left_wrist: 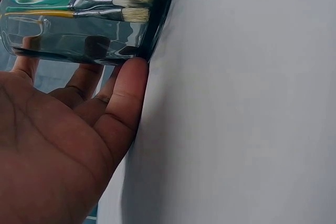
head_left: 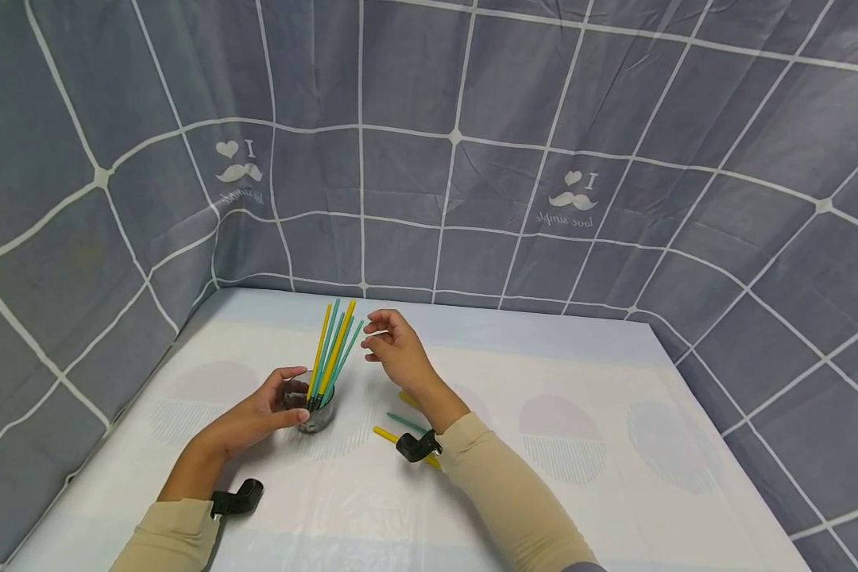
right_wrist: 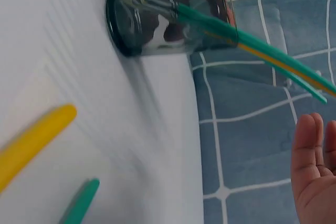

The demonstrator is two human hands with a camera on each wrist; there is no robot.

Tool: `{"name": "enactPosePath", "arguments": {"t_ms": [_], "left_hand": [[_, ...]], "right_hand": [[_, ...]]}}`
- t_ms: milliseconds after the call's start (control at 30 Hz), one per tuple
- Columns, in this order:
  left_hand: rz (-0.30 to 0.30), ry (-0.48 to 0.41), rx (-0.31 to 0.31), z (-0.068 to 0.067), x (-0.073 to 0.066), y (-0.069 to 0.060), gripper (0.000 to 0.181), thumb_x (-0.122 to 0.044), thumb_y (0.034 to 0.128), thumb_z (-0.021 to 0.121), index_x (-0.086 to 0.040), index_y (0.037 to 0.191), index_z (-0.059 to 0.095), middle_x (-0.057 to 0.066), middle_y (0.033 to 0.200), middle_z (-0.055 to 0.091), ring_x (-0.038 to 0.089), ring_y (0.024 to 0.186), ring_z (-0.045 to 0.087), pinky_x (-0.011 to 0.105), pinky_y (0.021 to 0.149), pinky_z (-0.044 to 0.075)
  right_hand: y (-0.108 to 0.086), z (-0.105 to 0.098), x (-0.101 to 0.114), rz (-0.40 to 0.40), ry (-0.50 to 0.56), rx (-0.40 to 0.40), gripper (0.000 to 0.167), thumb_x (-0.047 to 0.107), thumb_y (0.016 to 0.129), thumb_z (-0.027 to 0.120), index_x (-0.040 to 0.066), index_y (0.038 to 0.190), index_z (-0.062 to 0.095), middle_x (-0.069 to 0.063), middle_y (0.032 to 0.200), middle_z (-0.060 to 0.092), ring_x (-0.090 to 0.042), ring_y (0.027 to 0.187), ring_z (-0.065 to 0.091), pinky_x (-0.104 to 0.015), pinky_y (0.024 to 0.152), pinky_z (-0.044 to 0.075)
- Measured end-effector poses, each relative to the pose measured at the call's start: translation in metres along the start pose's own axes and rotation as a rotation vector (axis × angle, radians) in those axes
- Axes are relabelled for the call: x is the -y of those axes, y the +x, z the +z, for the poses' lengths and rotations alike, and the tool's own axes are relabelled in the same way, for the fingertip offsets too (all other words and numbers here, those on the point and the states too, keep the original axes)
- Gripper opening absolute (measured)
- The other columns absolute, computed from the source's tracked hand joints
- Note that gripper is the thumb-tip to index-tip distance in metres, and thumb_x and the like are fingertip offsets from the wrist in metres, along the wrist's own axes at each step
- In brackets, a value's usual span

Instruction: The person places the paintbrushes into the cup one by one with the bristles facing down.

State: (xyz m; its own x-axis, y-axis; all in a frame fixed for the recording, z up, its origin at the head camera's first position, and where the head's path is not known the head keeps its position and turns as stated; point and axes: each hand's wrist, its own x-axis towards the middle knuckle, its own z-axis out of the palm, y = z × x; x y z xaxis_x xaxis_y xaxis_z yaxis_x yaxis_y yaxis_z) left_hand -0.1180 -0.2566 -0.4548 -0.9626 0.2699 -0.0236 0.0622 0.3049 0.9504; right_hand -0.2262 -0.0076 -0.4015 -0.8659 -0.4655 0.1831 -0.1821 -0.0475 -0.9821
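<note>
A clear drinking glass (head_left: 318, 421) stands upright on the table, holding several paintbrushes (head_left: 338, 349) with yellow and green handles that lean to the right. In the left wrist view their pale bristles (left_wrist: 135, 15) point down at the glass's base. My left hand (head_left: 264, 403) holds the glass from the left, thumb in front and fingers round the far side. Just right of the handle tops, my right hand (head_left: 399, 353) hovers with loosely bent fingers and nothing in them. A green brush handle (right_wrist: 210, 23) rises toward it in the right wrist view.
Beneath the right forearm lie a green handle (head_left: 404, 421), a yellow handle (head_left: 386, 434) and another yellow piece (head_left: 406, 399), partly hidden by the arm. The pale table (head_left: 658, 381) meets a grey checked cloth (head_left: 415, 175) at its back and sides.
</note>
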Motion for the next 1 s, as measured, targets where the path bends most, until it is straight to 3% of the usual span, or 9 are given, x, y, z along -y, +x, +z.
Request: {"name": "enactPosePath", "arguments": {"t_ms": [233,567,733,1000], "left_hand": [[0.004,-0.009,0.005,0.000,0.000,0.001,0.075,-0.014,0.0937,0.068,-0.001,0.150,0.020,0.028,0.138,0.045,0.037,0.122,0.048,0.020,0.091,0.040],[-0.002,-0.008,0.007,0.000,-0.001,-0.001,0.075,-0.015,0.0941,0.067,-0.002,0.151,0.020,0.029,0.139,0.044,0.038,0.123,0.048,0.021,0.091,0.041],[0.001,-0.004,0.004,-0.001,-0.001,-0.002,0.074,-0.014,0.0941,0.067,-0.003,0.151,0.020,0.028,0.139,0.044,0.037,0.123,0.048,0.022,0.091,0.041],[0.014,-0.014,0.003,0.001,0.000,0.000,0.073,-0.013,0.0941,0.067,-0.001,0.150,0.021,0.029,0.138,0.045,0.036,0.121,0.049,0.022,0.090,0.042]], "right_hand": [[-0.003,-0.028,-0.005,0.101,-0.099,0.027,0.026,0.002,0.098,0.055,0.006,0.123,0.055,-0.018,0.115,0.057,-0.026,0.096,0.063,-0.036,0.080,0.055],[-0.015,-0.062,-0.013,0.294,-0.262,0.214,0.028,0.006,0.099,0.057,0.001,0.127,0.053,-0.009,0.104,0.058,-0.041,0.105,0.059,-0.040,0.082,0.053],[-0.022,-0.070,-0.015,0.336,-0.374,0.275,0.033,0.009,0.098,0.058,0.001,0.130,0.054,-0.007,0.104,0.059,-0.033,0.099,0.062,-0.041,0.080,0.052],[-0.027,-0.080,-0.026,0.377,-0.567,0.371,0.025,0.007,0.098,0.058,0.007,0.122,0.059,-0.006,0.101,0.058,-0.022,0.080,0.058,-0.034,0.071,0.050]]}}
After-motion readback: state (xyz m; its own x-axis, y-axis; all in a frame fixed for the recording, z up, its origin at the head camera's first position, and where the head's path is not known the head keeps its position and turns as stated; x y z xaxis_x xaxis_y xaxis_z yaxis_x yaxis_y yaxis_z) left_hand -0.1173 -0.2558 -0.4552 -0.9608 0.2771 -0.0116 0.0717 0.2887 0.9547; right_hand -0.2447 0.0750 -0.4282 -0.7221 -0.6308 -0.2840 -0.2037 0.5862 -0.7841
